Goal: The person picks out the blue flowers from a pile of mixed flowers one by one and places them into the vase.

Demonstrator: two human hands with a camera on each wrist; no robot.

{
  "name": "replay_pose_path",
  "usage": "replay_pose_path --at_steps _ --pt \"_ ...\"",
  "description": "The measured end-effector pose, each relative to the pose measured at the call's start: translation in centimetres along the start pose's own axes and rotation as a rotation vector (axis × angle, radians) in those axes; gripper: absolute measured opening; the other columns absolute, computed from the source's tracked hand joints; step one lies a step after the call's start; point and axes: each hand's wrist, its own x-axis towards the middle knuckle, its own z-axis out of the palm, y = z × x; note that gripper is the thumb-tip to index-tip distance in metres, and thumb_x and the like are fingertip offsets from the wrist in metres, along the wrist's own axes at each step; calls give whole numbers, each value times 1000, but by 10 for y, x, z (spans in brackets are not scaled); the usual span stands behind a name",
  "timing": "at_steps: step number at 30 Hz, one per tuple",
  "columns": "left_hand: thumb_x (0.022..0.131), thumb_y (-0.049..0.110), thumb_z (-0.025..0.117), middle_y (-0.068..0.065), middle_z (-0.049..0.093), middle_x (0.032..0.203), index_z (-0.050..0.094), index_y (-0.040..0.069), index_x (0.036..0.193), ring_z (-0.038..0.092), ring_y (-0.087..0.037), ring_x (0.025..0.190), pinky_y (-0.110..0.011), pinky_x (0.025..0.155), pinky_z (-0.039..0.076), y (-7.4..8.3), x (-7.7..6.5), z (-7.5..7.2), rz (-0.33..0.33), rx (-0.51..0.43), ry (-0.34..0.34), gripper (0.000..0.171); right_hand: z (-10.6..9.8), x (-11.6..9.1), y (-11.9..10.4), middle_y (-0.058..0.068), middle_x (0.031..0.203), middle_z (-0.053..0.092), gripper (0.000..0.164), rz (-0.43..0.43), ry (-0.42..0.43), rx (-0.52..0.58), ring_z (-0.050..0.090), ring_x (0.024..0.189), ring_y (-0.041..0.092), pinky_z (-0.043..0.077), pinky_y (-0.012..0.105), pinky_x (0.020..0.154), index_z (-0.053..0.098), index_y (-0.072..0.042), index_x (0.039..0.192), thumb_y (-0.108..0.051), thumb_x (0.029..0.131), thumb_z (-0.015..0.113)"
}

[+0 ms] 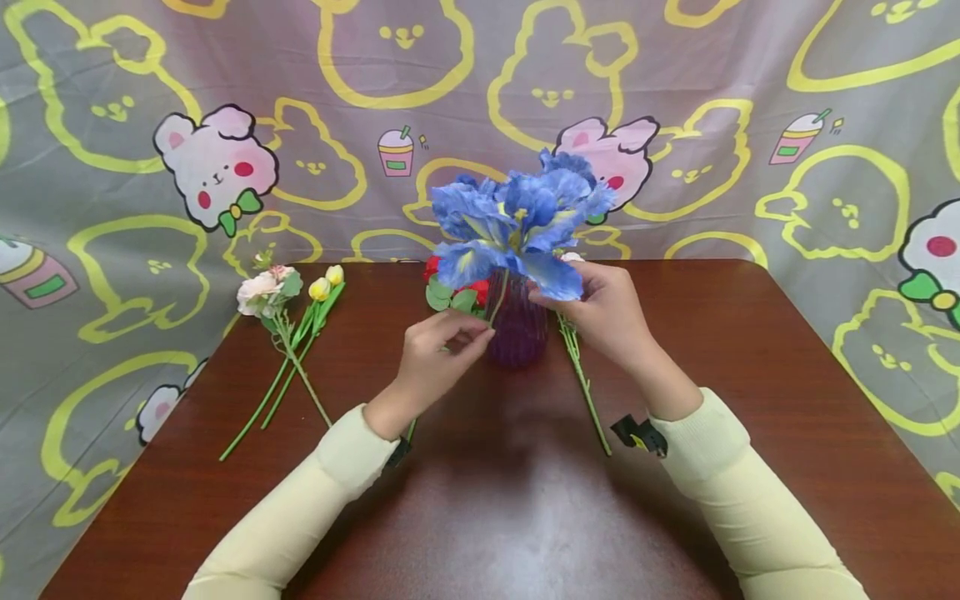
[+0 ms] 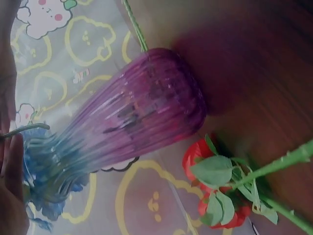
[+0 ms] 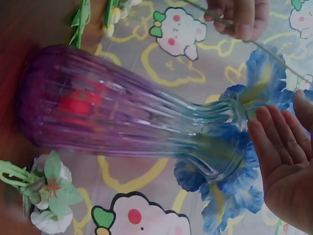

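Note:
My left hand (image 1: 442,350) pinches the thin stem (image 1: 498,302) of a blue iris between thumb and fingers, just in front of a ribbed glass vase. The iris bloom (image 1: 510,221) spreads above the vase mouth, with more blue petals behind it. The upright vase (image 1: 517,333) is purple below and bluish towards its flared rim, as the right wrist view shows. Beside that rim, my right hand (image 3: 288,156) has its fingers extended, close to the blue petals (image 3: 264,78). Whether it touches petals or glass I cannot tell. Stems inside the vase are not clearly visible.
Left on the brown table (image 1: 525,517) lie a pale pink flower (image 1: 261,293) and yellow tulips (image 1: 327,283). Red roses (image 2: 215,196) lie just left of the vase. A white flower (image 3: 51,196) lies to its right, its green stem pointing forward. A patterned curtain (image 1: 465,67) hangs behind.

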Motion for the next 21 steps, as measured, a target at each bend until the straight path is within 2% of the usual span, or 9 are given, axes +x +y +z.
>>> replay_pose_path --at_steps 4,6,12,14,18,21 --pt "74 -6 78 -5 70 78 72 2 82 64 -13 65 -24 60 54 0 0 6 32 -26 -21 13 0 -1 -3 10 89 73 28 14 -42 115 69 80 11 53 23 69 73 2 106 -2 79 80" --pt "73 -9 78 -6 70 78 72 1 83 64 -14 65 -23 60 54 -1 -1 9 47 -47 -28 15 0 -1 -4 11 93 73 30 19 -60 164 70 86 13 54 26 76 71 2 109 -1 80 78" --pt "73 -10 78 -7 70 78 72 1 84 64 -15 65 -25 59 53 -2 0 14 84 -68 -40 17 0 -1 -1 16 97 71 25 -49 -125 309 69 91 23 54 33 83 69 7 107 8 82 72" --pt "74 -9 78 -7 70 78 72 0 84 64 -15 66 -25 59 53 -1 1 15 88 -71 -47 15 -1 -2 0 17 98 71 24 -46 -136 353 69 92 25 54 35 84 69 9 107 10 83 70" --pt "82 1 75 -7 70 79 73 0 86 64 -14 67 -24 60 53 0 2 16 87 -54 -67 5 -1 -3 1 15 98 72 24 -20 -131 357 70 93 24 54 34 84 69 8 108 9 84 70" --pt "88 9 72 -7 70 80 73 1 86 64 -13 67 -24 61 54 0 3 17 87 -45 -78 8 -2 -4 1 13 97 72 22 1 -127 340 70 92 24 54 34 84 70 6 107 5 85 70"
